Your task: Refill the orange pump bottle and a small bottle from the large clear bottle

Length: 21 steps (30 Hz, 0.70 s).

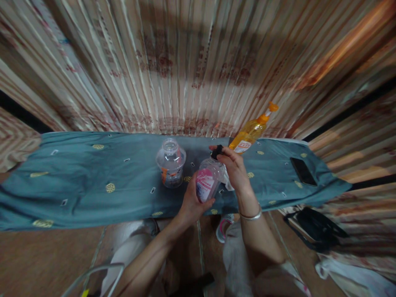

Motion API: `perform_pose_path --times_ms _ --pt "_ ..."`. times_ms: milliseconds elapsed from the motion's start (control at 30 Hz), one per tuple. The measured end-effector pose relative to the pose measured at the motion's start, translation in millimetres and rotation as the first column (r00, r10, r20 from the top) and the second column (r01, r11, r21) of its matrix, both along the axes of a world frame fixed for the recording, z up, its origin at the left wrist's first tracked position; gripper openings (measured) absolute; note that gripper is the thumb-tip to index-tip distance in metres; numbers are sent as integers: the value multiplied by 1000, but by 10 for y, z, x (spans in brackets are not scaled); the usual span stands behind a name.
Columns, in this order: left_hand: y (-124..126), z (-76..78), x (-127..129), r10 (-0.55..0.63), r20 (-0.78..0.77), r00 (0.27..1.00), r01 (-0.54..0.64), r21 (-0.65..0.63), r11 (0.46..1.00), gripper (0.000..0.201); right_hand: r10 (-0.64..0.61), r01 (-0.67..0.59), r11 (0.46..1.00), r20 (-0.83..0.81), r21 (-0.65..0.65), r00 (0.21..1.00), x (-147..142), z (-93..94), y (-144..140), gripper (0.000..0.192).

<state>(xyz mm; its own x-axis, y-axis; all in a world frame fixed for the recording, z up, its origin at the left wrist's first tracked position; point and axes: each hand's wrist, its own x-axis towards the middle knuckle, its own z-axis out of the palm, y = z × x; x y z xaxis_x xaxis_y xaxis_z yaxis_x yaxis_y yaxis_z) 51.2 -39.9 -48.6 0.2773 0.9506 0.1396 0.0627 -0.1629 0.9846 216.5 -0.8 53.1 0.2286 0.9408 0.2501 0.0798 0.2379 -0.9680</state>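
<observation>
My left hand [195, 201] is wrapped round the lower body of a clear bottle [208, 181] with a pink label, holding it a little tilted. At its neck, the fingers of my right hand [235, 167] close on the black cap [217, 152]. Whether the cap is still fixed to the neck I cannot tell. To the left stands a wide clear plastic bottle [171, 163], uncapped, with a flared shoulder. Behind my right hand is a pump bottle [250, 133] of yellow-orange liquid. Something white, perhaps a tissue [228, 181], lies partly hidden beneath my right hand.
A teal patterned cloth [80, 177] covers the narrow table. On its right end lies a black phone [303, 171]. A pleated curtain [185, 62] hangs right behind the table. A dark bag [315, 227] rests on the floor at right.
</observation>
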Motion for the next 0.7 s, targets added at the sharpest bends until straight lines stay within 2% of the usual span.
perform_pose_path --times_ms 167,367,467,700 --pt "4 4 -18 0 -9 1000 0 10 1000 105 -22 22 999 -12 32 1000 -14 -43 19 41" --pt "3 -7 -18 -4 -30 1000 5 23 1000 103 0 0 1000 2 8 1000 -4 -58 29 33" --pt "4 -2 -16 -7 -24 1000 8 30 1000 103 7 -7 1000 5 8 1000 -3 -30 12 36" --pt "4 27 -29 -12 7 1000 12 12 1000 103 -80 80 997 -13 16 997 -27 -68 39 47"
